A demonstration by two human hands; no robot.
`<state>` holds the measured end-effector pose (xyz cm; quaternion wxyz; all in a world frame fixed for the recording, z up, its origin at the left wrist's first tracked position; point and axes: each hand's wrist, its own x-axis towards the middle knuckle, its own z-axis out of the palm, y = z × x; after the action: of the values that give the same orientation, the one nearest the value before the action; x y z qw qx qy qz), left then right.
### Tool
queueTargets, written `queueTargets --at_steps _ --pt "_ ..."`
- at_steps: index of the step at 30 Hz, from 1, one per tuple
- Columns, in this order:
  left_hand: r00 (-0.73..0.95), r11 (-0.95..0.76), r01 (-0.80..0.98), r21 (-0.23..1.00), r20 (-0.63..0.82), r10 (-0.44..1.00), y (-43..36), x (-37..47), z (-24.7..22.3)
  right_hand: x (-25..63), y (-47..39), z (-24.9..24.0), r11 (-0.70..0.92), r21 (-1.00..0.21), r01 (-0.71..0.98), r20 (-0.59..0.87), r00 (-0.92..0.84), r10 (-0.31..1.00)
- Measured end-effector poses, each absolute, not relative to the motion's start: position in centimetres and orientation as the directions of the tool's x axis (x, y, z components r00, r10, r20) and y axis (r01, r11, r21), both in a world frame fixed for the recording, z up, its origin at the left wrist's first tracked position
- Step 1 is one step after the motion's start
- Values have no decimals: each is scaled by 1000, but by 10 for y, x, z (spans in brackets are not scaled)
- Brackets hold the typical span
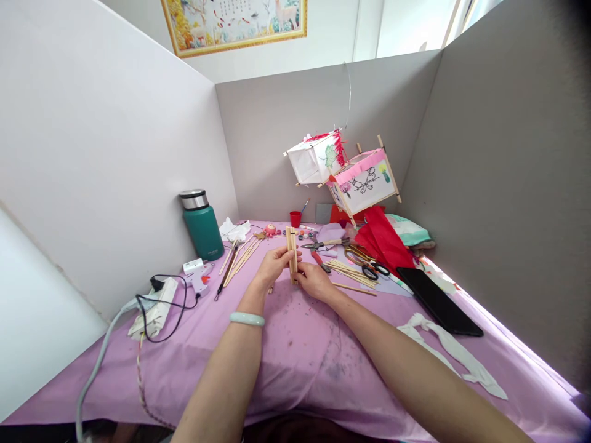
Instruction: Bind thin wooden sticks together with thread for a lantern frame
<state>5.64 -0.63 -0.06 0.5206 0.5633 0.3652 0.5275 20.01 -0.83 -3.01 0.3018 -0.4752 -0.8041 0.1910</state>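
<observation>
Both my hands hold a small upright bundle of thin wooden sticks (291,240) over the middle of the table. My left hand (276,264) is closed round its middle from the left. Lower down, my right hand (313,280) pinches it from the right. A dark band shows near the top of the bundle. Just right of it lie pliers (325,243), a red-handled tool (320,261), loose wooden sticks (353,272) and scissors with black handles (373,269). More sticks (244,258) lie to the left beside a dark brush (227,271).
A green bottle (203,227) stands at the left, near a glue gun (197,280) and a power strip (154,307) with cables. Two paper lanterns (362,181) hang at the back. A black phone (438,300) and white gloves (455,351) lie at the right. Grey panels (277,123) enclose the table.
</observation>
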Motion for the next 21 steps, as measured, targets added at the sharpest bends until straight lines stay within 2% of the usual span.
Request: queueTargets --at_steps 9,15,17,21 --pt "209 -112 -285 952 176 962 -4 59 -5 206 1 -33 471 -677 565 277 -398 875" --pt "189 -107 -296 949 168 967 -6 61 -1 206 -2 -32 452 -722 524 267 -392 880" --pt "102 -153 -282 947 188 977 -4 58 0 205 -3 -30 439 -738 513 272 -369 889" --pt "-228 -262 -275 925 202 952 1 46 2 201 -7 -29 370 -750 548 240 -296 925"
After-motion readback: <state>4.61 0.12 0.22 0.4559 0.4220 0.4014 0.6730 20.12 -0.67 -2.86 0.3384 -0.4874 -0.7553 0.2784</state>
